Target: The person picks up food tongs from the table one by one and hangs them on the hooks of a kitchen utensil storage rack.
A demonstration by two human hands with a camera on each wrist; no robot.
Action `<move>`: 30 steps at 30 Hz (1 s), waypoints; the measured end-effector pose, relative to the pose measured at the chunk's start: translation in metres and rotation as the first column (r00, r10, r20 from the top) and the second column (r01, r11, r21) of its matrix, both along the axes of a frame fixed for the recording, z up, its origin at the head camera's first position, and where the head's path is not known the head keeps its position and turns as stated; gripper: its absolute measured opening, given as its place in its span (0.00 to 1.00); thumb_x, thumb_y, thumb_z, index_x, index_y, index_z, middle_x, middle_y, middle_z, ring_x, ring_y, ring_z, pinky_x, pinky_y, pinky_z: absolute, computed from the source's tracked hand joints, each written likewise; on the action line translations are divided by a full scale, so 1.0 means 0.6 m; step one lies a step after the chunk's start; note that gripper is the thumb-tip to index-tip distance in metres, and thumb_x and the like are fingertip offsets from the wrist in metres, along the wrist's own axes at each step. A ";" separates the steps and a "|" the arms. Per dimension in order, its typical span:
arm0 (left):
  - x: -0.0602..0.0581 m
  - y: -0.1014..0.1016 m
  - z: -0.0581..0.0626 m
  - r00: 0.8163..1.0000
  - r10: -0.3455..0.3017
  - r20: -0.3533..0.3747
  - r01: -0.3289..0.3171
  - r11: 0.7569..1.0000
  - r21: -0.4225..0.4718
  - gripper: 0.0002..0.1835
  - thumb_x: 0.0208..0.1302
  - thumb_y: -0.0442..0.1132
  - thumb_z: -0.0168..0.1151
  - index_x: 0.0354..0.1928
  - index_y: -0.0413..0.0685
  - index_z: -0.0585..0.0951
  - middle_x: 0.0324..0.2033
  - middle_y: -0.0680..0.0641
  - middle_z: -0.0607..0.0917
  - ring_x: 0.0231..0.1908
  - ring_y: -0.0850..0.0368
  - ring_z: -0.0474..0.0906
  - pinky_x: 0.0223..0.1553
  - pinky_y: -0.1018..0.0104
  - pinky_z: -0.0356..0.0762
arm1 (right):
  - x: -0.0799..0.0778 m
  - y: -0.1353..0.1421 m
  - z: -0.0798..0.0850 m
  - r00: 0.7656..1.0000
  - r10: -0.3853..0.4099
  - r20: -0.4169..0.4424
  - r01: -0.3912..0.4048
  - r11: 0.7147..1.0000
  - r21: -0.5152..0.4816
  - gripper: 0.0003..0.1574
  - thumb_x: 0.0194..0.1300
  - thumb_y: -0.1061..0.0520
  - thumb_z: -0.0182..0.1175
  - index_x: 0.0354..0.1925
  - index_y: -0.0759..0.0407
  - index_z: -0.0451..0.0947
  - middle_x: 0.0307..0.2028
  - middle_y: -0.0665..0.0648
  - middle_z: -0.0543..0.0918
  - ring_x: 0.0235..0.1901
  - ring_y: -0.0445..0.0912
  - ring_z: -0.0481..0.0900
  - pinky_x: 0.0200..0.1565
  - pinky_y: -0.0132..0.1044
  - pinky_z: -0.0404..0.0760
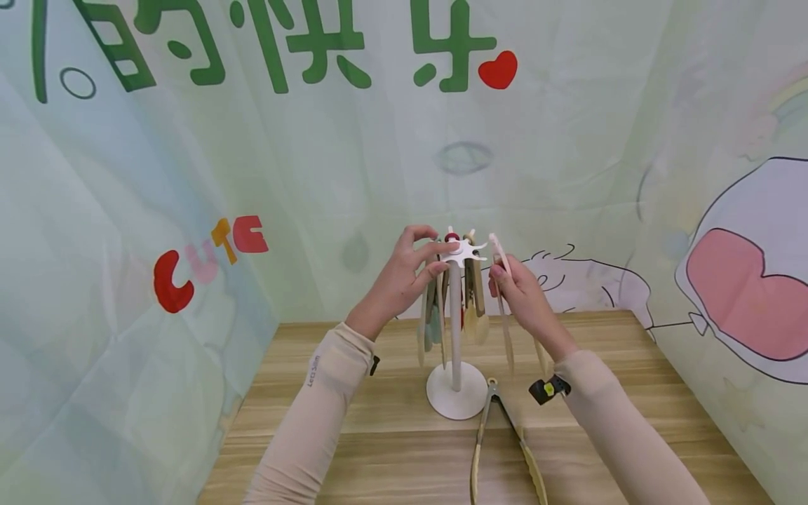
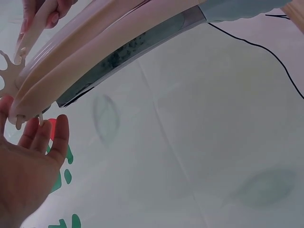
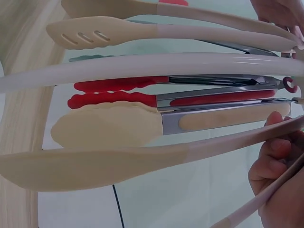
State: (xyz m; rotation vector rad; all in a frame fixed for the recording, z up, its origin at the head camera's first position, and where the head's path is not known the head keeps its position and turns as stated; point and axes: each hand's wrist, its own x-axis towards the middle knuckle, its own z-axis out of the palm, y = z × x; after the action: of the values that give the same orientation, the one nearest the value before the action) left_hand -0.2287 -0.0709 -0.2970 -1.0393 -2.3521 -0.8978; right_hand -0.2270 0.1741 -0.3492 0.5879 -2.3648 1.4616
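A white utensil stand [image 1: 456,330] has a hooked top [image 1: 466,254]. My left hand [image 1: 405,265] grips that top between fingers and thumb. In my right hand [image 1: 522,286] I hold beige tongs [image 3: 95,168] by their pinkish handles, upper end beside the hooks and apart from them in the head view. Their arms spread and hang downward. On the stand hang red-tipped tongs [image 3: 111,99], steel tongs with a cream head [image 3: 104,126], and pinkish-handled tongs with a slotted cream head [image 3: 90,33]. Behind my left hand, part of the hooked top is hidden.
Cream-tipped metal tongs [image 1: 534,468] lie spread on the wooden table [image 1: 391,449], just in front of the stand's round base [image 1: 442,401]. A printed cloth [image 1: 379,175] hangs behind the table and along both sides.
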 end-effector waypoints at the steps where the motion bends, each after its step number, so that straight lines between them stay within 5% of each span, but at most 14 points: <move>1: 0.000 0.000 -0.001 1.000 0.000 -0.001 0.000 1.000 0.001 0.38 0.64 0.71 0.36 0.63 0.59 0.78 0.62 0.43 0.65 0.66 0.47 0.62 0.64 0.47 0.71 | -0.001 -0.001 0.002 1.000 0.003 0.004 -0.003 1.000 0.002 0.23 0.79 0.44 0.41 0.41 0.62 0.70 0.26 0.57 0.75 0.24 0.46 0.67 0.28 0.34 0.68; 5: -0.001 0.000 -0.002 1.000 -0.004 -0.004 0.004 1.000 0.005 0.37 0.65 0.70 0.36 0.63 0.59 0.78 0.62 0.43 0.65 0.67 0.47 0.61 0.63 0.47 0.71 | -0.003 -0.002 0.008 1.000 0.019 0.021 -0.019 1.000 0.010 0.25 0.79 0.41 0.39 0.40 0.59 0.69 0.27 0.57 0.75 0.22 0.45 0.64 0.26 0.33 0.65; 12: 0.001 0.000 -0.001 1.000 0.002 -0.001 -0.002 1.000 0.003 0.37 0.65 0.71 0.35 0.63 0.59 0.78 0.64 0.43 0.65 0.67 0.48 0.61 0.63 0.48 0.72 | -0.002 -0.006 0.014 0.995 0.077 0.063 -0.076 0.997 -0.012 0.28 0.79 0.42 0.40 0.43 0.67 0.69 0.27 0.61 0.75 0.22 0.44 0.64 0.26 0.32 0.65; 23: 0.001 0.001 -0.002 1.000 -0.026 0.010 0.026 0.999 0.031 0.39 0.65 0.71 0.34 0.62 0.55 0.78 0.70 0.43 0.63 0.72 0.48 0.59 0.72 0.46 0.61 | 0.002 -0.020 0.014 0.990 0.106 0.091 -0.104 0.994 -0.029 0.21 0.79 0.45 0.40 0.46 0.62 0.64 0.28 0.63 0.75 0.21 0.42 0.61 0.24 0.31 0.62; 30: -0.001 0.001 -0.005 0.999 -0.039 0.006 0.038 0.998 0.048 0.40 0.65 0.72 0.34 0.62 0.54 0.79 0.68 0.42 0.65 0.71 0.49 0.60 0.71 0.47 0.64 | 0.005 -0.026 0.008 0.990 0.117 0.075 -0.113 0.992 -0.054 0.18 0.79 0.44 0.40 0.48 0.58 0.60 0.30 0.68 0.76 0.19 0.42 0.62 0.21 0.32 0.63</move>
State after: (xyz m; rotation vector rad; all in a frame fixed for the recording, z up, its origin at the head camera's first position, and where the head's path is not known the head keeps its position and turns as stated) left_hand -0.2295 -0.0705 -0.2998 -1.0674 -2.3123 -0.9688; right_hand -0.2238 0.1587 -0.3442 0.6769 -2.3812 1.6154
